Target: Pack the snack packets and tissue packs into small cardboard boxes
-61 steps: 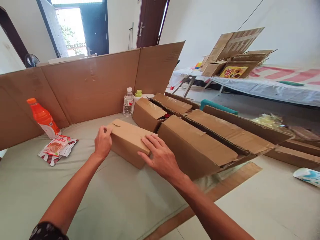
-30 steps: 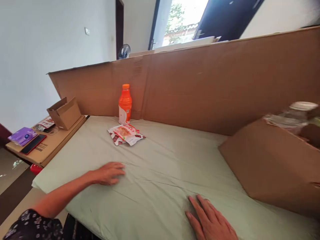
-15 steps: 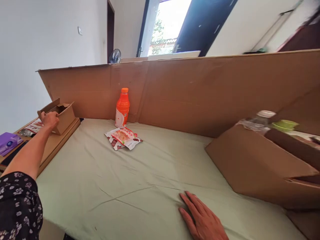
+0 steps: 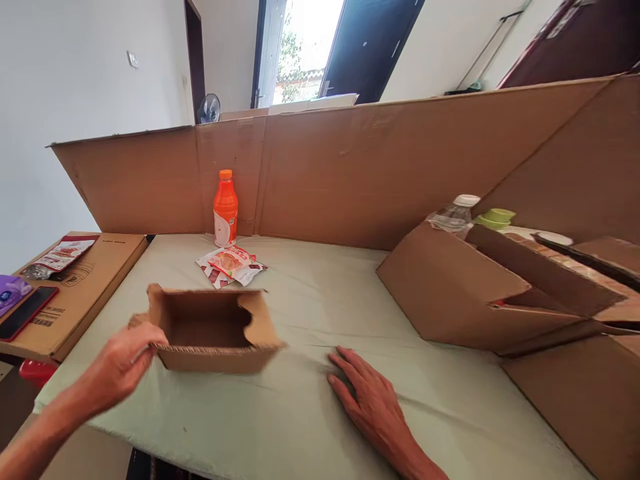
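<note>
While the left hand (image 4: 120,367) pinches a small box (image 4: 215,361), the right hand (image 4: 365,400) rests on cloth

In the head view, the box is above the near left part of the cloth-covered counter (image 4: 280,427), top uncovered and inside showing. Whether its base touches the cloth, I cannot tell. The left hand's fingers are closed on the front left corner of its rim, probably because a thin cardboard wall gives an easy pinch and leaves the mouth unblocked.

The right hand holds nothing; its fingers lie slightly spread, palm down, well apart from the box, perhaps to steady the body or the cloth.

Behind the box, snack packets (image 4: 231,265) overlap in a loose pile, just in front of an upright orange bottle (image 4: 226,207). That bottle stands near the cardboard screen (image 4: 325,173), which seems to fence off the far edge. Larger cartons (image 4: 450,287) crowd the right side, and a phone (image 4: 29,313) lies on a flat carton (image 4: 113,260) at left, leaving the middle for handling.
</note>
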Action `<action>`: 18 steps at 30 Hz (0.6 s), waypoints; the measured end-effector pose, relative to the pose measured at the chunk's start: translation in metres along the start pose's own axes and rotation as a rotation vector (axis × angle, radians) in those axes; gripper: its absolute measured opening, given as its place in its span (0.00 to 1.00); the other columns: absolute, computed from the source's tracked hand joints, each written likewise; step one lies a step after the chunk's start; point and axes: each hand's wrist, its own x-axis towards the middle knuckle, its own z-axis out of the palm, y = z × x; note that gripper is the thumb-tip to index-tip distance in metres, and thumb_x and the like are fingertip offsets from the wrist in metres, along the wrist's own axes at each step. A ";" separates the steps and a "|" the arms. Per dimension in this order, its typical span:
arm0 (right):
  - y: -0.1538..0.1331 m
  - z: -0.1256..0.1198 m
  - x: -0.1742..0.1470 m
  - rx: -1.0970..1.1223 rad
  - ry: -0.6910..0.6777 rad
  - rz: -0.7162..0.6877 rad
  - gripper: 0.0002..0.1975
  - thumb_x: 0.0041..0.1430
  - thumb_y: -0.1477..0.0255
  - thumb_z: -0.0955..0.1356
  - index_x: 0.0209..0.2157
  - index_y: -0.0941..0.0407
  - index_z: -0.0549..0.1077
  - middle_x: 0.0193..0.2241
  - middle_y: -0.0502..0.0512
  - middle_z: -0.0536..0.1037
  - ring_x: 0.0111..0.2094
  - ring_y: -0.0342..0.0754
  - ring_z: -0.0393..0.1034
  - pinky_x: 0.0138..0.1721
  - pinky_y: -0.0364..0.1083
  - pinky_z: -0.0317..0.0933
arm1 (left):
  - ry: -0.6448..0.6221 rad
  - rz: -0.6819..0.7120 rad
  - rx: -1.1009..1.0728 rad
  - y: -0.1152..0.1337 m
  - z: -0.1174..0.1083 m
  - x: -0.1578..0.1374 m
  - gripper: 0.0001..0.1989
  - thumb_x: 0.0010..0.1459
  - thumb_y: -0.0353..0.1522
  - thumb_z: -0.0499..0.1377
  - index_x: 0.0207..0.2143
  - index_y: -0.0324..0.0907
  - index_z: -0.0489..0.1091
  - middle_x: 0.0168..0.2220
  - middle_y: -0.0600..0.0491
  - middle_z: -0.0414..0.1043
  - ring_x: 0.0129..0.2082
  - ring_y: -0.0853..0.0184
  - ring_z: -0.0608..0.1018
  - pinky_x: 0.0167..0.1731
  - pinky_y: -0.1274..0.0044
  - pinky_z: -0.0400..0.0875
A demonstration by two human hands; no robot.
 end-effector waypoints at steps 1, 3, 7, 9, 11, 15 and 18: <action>-0.002 0.000 0.002 0.015 0.000 -0.013 0.22 0.67 0.62 0.60 0.53 0.53 0.78 0.59 0.62 0.77 0.60 0.60 0.70 0.57 0.61 0.66 | -0.018 0.065 -0.049 0.014 0.007 -0.003 0.11 0.65 0.25 0.52 0.41 0.47 0.72 0.35 0.55 0.80 0.35 0.68 0.82 0.37 0.80 0.75; -0.007 -0.002 0.014 0.038 0.004 -0.056 0.21 0.66 0.64 0.60 0.52 0.53 0.78 0.58 0.63 0.77 0.59 0.60 0.71 0.55 0.60 0.68 | -0.037 0.130 -0.097 0.036 0.019 -0.005 0.13 0.63 0.22 0.51 0.41 0.47 0.70 0.35 0.56 0.80 0.34 0.68 0.82 0.35 0.80 0.76; -0.028 -0.015 0.077 0.003 -0.061 -0.175 0.21 0.66 0.69 0.60 0.53 0.55 0.78 0.60 0.64 0.75 0.59 0.59 0.70 0.54 0.59 0.68 | 0.086 0.127 -0.110 0.056 0.044 -0.005 0.16 0.58 0.19 0.52 0.42 0.46 0.70 0.36 0.54 0.80 0.35 0.66 0.82 0.37 0.78 0.78; -0.045 -0.018 0.123 -0.038 -0.110 -0.211 0.21 0.67 0.71 0.59 0.55 0.56 0.76 0.62 0.65 0.73 0.61 0.58 0.68 0.58 0.59 0.65 | 0.194 0.097 -0.115 0.059 0.057 -0.007 0.16 0.58 0.20 0.53 0.42 0.46 0.71 0.35 0.53 0.80 0.36 0.65 0.83 0.37 0.77 0.78; -0.066 -0.015 0.170 -0.059 -0.131 -0.236 0.22 0.67 0.73 0.59 0.58 0.58 0.74 0.63 0.66 0.71 0.63 0.57 0.66 0.60 0.58 0.62 | 0.293 0.052 -0.124 0.060 0.071 -0.011 0.15 0.59 0.21 0.54 0.43 0.46 0.71 0.35 0.53 0.80 0.35 0.65 0.83 0.36 0.76 0.79; -0.110 0.014 0.246 -0.097 -0.184 -0.313 0.29 0.63 0.80 0.62 0.66 0.58 0.66 0.67 0.66 0.66 0.66 0.58 0.60 0.57 0.55 0.61 | 0.400 -0.069 -0.131 0.058 0.094 -0.024 0.21 0.60 0.23 0.55 0.54 0.46 0.67 0.35 0.54 0.81 0.34 0.65 0.84 0.38 0.76 0.81; -0.135 0.040 0.280 -0.109 -0.237 -0.374 0.31 0.63 0.80 0.63 0.67 0.57 0.64 0.68 0.65 0.64 0.67 0.58 0.57 0.56 0.54 0.59 | 0.394 -0.091 -0.169 0.053 0.100 -0.030 0.24 0.58 0.23 0.56 0.57 0.47 0.65 0.36 0.54 0.81 0.35 0.65 0.84 0.39 0.75 0.81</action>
